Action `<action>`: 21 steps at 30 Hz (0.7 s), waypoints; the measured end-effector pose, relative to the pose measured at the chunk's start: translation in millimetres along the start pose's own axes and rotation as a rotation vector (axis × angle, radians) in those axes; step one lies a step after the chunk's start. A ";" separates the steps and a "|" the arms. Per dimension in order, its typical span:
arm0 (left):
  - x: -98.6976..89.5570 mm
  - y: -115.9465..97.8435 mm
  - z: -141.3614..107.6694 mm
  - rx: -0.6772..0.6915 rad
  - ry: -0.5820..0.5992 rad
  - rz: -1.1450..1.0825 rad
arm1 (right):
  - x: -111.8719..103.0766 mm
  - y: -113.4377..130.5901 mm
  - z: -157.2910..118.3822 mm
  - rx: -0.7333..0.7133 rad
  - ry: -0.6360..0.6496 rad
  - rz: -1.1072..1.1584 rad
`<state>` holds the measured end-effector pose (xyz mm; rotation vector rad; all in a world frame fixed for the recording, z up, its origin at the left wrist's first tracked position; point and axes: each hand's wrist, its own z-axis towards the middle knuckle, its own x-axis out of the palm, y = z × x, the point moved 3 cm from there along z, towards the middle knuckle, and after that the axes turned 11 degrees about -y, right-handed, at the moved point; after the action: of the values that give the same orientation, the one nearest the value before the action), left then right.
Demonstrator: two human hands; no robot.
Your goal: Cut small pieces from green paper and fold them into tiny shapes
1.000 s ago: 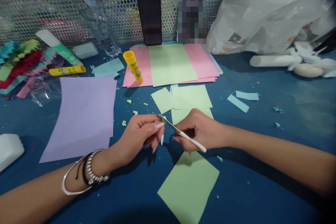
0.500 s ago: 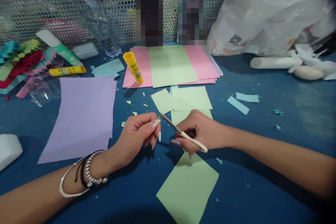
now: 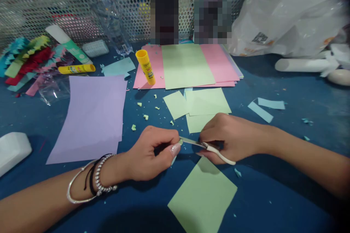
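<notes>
Between thumb and forefinger, my left hand point(image 3: 155, 154) pinches a small piece of green paper point(image 3: 181, 142), mostly hidden by the fingertips. My right hand point(image 3: 226, 138) grips a pair of white-handled scissors point(image 3: 220, 154). Their metal blades point left and reach the paper at my left fingertips. Below my right hand, a green paper square point(image 3: 203, 196) lies turned on its corner. Several green sheets point(image 3: 207, 101) overlap just beyond the hands. Tiny green scraps point(image 3: 146, 117) are scattered beyond my left hand.
A purple sheet point(image 3: 95, 116) lies at left. An upright yellow glue stick point(image 3: 146, 67) stands by stacked pink paper point(image 3: 224, 63). Blue strips point(image 3: 261, 112) lie at right. A white plastic bag point(image 3: 262, 18) rests against the perforated metal panel point(image 3: 68, 0), and crepe-like coloured paper point(image 3: 27, 62) sits far left.
My left hand has turned, curling its fingers inward, and moved slightly right. The scissors have swung flatter, bringing their blades to the paper at my left fingertips. The whole view has shifted a little.
</notes>
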<state>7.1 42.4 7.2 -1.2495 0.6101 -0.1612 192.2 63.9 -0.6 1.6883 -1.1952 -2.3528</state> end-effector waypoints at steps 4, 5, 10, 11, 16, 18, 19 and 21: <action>0.2 1.6 1.2 -0.010 0.000 0.016 | 1.8 -5.4 -0.2 -0.045 -0.015 0.125; 0.0 2.1 1.9 -0.027 -0.001 0.013 | 1.9 -6.2 0.0 -0.053 -0.015 0.152; 0.7 0.7 5.2 -0.058 0.021 -0.001 | 1.9 -6.2 1.4 -0.057 -0.003 0.188; 1.0 0.0 5.5 -0.061 0.029 -0.008 | 1.8 -5.7 1.5 -0.055 -0.004 0.182; 2.0 -1.7 6.2 -0.087 0.055 -0.034 | 0.2 -4.3 1.5 -0.068 -0.006 0.161; 1.8 -1.5 6.3 -0.096 0.060 -0.034 | -0.4 -4.4 1.2 -0.073 0.007 0.158; 1.7 -1.2 6.4 -0.101 0.063 -0.036 | -0.5 -4.5 1.2 -0.075 0.014 0.155; 1.5 -0.7 6.4 -0.108 0.065 -0.040 | -0.5 -4.8 1.1 -0.080 0.018 0.146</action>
<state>11.8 46.9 8.5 -1.3654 0.6573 -0.2056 193.4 68.1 -2.8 1.5391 -1.1617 -2.2630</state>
